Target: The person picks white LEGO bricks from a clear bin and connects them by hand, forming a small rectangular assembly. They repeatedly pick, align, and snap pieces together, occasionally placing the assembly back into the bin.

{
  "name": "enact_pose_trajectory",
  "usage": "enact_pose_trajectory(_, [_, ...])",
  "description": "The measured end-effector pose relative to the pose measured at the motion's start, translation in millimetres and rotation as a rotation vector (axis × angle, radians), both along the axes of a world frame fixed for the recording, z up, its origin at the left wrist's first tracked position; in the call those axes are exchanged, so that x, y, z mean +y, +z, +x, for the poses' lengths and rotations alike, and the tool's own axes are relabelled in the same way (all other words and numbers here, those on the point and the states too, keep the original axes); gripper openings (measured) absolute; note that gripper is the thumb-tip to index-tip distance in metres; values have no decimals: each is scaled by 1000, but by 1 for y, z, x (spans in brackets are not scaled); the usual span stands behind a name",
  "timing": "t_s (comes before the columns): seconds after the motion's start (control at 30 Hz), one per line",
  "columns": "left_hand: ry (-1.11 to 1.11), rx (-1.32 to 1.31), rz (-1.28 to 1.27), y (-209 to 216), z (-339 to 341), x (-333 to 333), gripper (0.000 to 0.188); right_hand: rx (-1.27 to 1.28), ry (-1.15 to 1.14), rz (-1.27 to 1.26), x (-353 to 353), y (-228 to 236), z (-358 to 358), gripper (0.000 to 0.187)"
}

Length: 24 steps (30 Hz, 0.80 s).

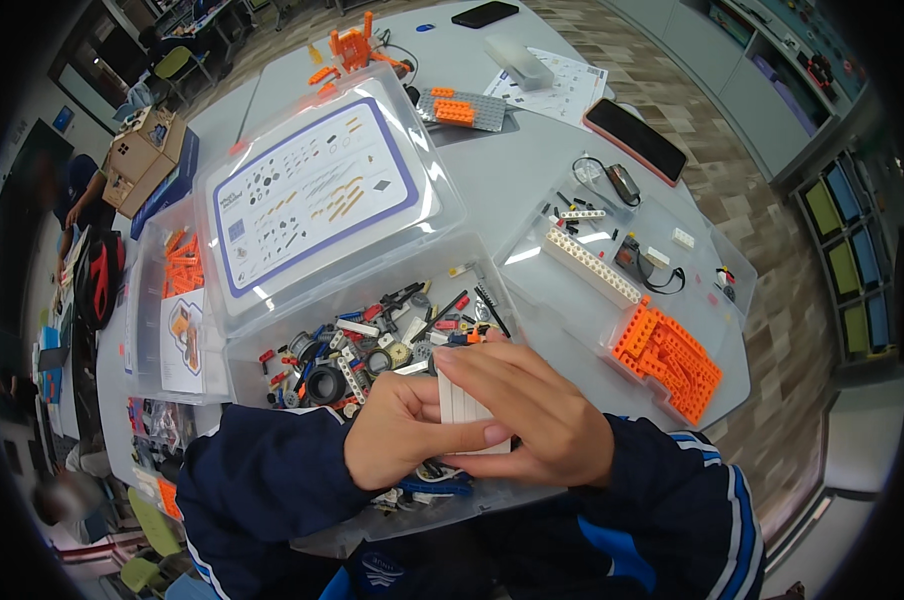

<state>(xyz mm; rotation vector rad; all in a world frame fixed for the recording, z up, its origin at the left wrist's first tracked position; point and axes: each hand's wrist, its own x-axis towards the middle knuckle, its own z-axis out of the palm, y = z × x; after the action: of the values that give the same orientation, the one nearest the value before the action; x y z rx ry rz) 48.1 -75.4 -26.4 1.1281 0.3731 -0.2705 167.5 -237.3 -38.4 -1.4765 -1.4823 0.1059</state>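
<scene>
Both of my hands are closed around a small bundle of white building-brick beams, seemingly laid side by side. My left hand grips it from the left, its thumb lying across the front. My right hand wraps over the top and right side, and its fingers hide part of the pieces. Directly below and beyond them is a clear plastic bin of mixed parts, among them a black tyre, grey wheels, white beams and black axles.
A clear lid with a printed parts sheet leans up behind the bin. To the right, a clear tray carries orange bricks, a white beam and wired motors. Phones, a grey plate with orange bricks and paper lie farther back.
</scene>
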Motion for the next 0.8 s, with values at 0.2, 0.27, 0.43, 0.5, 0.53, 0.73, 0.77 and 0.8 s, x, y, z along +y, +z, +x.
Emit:
enact_pose_trajectory(0.2, [-37,-11,156,24,9,-5,25,-60,-44,61,-2,3,1,84])
enact_pose_trajectory(0.27, [-83,17,218,37,18,-4,26,-88,-85,57,-7,8,3,85])
enact_pose_trajectory(0.43, [-120,-136,494,58,78,8,29,-60,-374,236,-46,13,23,90])
enact_pose_trajectory(0.5, [-205,-76,699,58,119,22,30,-13,-460,368,-61,4,31,88])
enact_pose_trajectory(0.53, [-257,-116,736,59,136,29,33,25,-500,450,-65,-3,33,86])
enact_pose_trajectory(0.73, [-424,170,1031,41,204,28,41,151,-566,485,-90,-31,38,63])
enact_pose_trajectory(0.77, [-450,223,1045,39,207,26,42,158,-560,469,-92,-32,37,60])
enact_pose_trajectory(0.8, [-448,250,1055,37,210,24,43,174,-562,455,-94,-32,35,57])
